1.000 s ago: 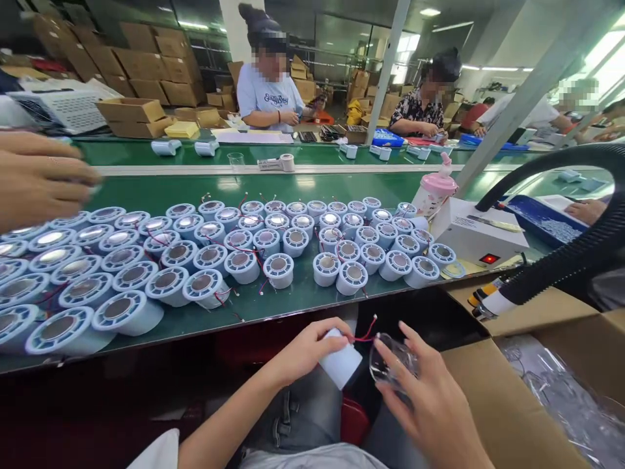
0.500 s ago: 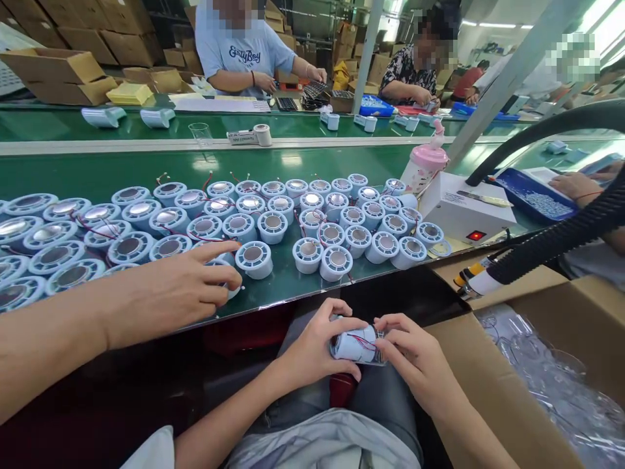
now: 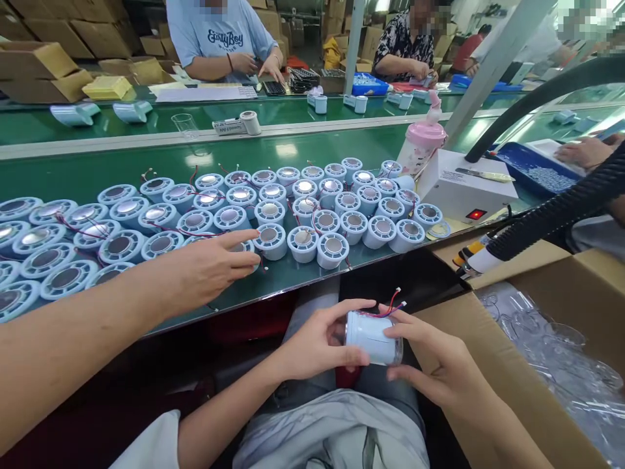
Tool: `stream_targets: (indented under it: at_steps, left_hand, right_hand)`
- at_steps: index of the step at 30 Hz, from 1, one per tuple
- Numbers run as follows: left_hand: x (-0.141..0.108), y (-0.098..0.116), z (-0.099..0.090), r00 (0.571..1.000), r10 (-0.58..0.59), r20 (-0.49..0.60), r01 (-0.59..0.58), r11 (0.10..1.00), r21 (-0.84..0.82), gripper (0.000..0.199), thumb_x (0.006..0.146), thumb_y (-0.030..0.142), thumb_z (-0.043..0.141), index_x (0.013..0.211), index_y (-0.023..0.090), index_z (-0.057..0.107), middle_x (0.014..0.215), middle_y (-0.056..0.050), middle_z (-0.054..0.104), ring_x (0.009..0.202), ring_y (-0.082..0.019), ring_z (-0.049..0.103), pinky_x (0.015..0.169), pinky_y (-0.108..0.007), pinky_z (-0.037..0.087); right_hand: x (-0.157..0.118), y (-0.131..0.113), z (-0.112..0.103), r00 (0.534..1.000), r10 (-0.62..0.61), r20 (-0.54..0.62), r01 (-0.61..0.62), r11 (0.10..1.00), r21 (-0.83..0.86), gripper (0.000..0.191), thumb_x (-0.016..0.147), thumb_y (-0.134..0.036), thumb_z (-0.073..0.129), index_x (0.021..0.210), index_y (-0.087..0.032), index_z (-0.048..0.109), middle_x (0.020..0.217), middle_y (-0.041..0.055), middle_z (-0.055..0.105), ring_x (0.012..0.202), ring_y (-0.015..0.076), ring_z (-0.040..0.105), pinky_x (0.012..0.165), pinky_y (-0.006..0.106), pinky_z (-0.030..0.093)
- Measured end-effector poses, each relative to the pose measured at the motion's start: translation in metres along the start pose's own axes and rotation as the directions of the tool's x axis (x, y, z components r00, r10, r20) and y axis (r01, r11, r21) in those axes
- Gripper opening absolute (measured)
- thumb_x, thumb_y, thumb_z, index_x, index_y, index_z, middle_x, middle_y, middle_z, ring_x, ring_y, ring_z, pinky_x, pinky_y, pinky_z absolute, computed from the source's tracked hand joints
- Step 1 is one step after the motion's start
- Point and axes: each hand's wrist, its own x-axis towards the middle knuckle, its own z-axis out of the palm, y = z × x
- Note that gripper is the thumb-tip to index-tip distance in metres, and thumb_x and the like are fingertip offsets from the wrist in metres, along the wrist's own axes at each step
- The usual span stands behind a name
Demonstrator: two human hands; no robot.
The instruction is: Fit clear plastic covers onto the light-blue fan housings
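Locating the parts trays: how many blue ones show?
3: near tray right of the white box, middle tray left of the patterned shirt, far tray to that shirt's right. Others may be hidden.

So both forearms are reached forward over the lap, and the hands are brought close together. The left hand is curled, with its thumb pointed toward the right one and its index finger stretched above. The right hand is kinda angled inward, fingers bent, thumb tucked below.
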Motion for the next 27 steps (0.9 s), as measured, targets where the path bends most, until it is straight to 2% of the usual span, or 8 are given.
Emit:
stream_targets:
  at_steps: [3,6,10,15,18,22,25,27]
  left_hand:
    - [-0.007,0.008,-0.002,0.997,0.079,0.004,-0.078,0.985,0.156,0.071,0.065,0.025,0.082,0.131,0.028,0.055,0.134,-0.01,0.056,0.119,-0.031,0.055,0.091,-0.036,0.052]
    - [-0.012,0.015,-0.002,0.989,0.139,0.057,-0.148,0.968,0.204,0.068,0.065,0.021,0.082,0.129,0.031,0.058,0.135,-0.007,0.056,0.124,-0.029,0.052,0.096,-0.036,0.05]
    - [-0.018,0.018,0.001,0.985,0.161,0.065,-0.171,0.965,0.197,0.07,0.064,0.018,0.083,0.128,0.03,0.058,0.136,-0.008,0.055,0.126,-0.03,0.051,0.1,-0.04,0.048]
    - [-0.011,0.01,0.007,0.996,0.071,0.047,-0.073,0.997,0.038,0.08,0.06,0.017,0.085,0.133,0.028,0.054,0.135,-0.011,0.056,0.121,-0.03,0.056,0.1,-0.041,0.047]
    - [0.024,-0.004,0.01,1.0,-0.017,0.003,0.018,0.991,-0.133,0.082,0.054,0.018,0.089,0.129,0.022,0.057,0.127,-0.013,0.062,0.116,-0.03,0.058,0.099,-0.041,0.046]
    - [0.099,-0.024,0.024,0.997,-0.078,0.019,0.08,0.96,-0.269,0.07,0.052,0.024,0.09,0.116,0.013,0.066,0.117,-0.014,0.067,0.11,-0.028,0.06,0.101,-0.039,0.041]
    - [0.15,-0.031,0.037,0.992,-0.085,0.095,0.108,0.958,-0.265,0.068,0.051,0.032,0.091,0.112,0.012,0.068,0.11,-0.014,0.07,0.1,-0.024,0.064,0.095,-0.037,0.044]
    - [0.172,-0.03,0.041,0.986,-0.102,0.128,0.131,0.961,-0.244,0.066,0.052,0.033,0.09,0.11,0.012,0.068,0.105,-0.013,0.071,0.094,-0.022,0.065,0.089,-0.034,0.046]
  right_hand:
    - [-0.001,-0.002,0.001,0.999,0.038,0.012,-0.039,0.998,0.054,0.041,0.078,-0.023,0.076,0.115,-0.029,0.057,0.126,0.0048,0.064,0.116,0.0224,0.061,0.097,0.029,0.051]
    - [-0.002,-0.003,0.002,0.991,0.121,0.061,-0.127,0.986,0.112,0.045,0.078,-0.027,0.077,0.117,-0.029,0.054,0.122,0.0044,0.065,0.108,0.0222,0.064,0.089,0.027,0.054]
    - [-0.006,-0.01,0.001,0.973,0.197,0.117,-0.219,0.947,0.234,0.041,0.08,-0.029,0.075,0.115,-0.029,0.054,0.123,0.0044,0.063,0.105,0.0218,0.065,0.085,0.026,0.056]
    - [-0.016,-0.006,0.001,0.967,0.241,0.082,-0.254,0.887,0.385,0.041,0.08,-0.025,0.076,0.115,-0.026,0.055,0.126,0.007,0.061,0.11,0.0233,0.063,0.091,0.03,0.054]
    - [-0.026,0.019,0.011,0.938,0.325,-0.124,-0.22,0.829,0.514,0.044,0.075,-0.023,0.079,0.113,-0.024,0.056,0.125,0.0085,0.061,0.113,0.0252,0.06,0.095,0.036,0.052]
    - [-0.034,0.069,0.023,0.785,0.456,-0.419,-0.113,0.77,0.628,0.046,0.073,-0.028,0.08,0.112,-0.023,0.056,0.118,0.0094,0.064,0.105,0.0261,0.064,0.089,0.038,0.055]
    - [-0.03,0.1,0.019,0.692,0.468,-0.55,-0.053,0.793,0.607,0.042,0.076,-0.031,0.076,0.111,-0.022,0.055,0.113,0.0101,0.066,0.104,0.0258,0.065,0.089,0.039,0.055]
    - [-0.025,0.113,0.013,0.647,0.467,-0.602,-0.011,0.796,0.605,0.042,0.075,-0.032,0.077,0.11,-0.021,0.056,0.113,0.011,0.066,0.102,0.0262,0.065,0.088,0.038,0.055]
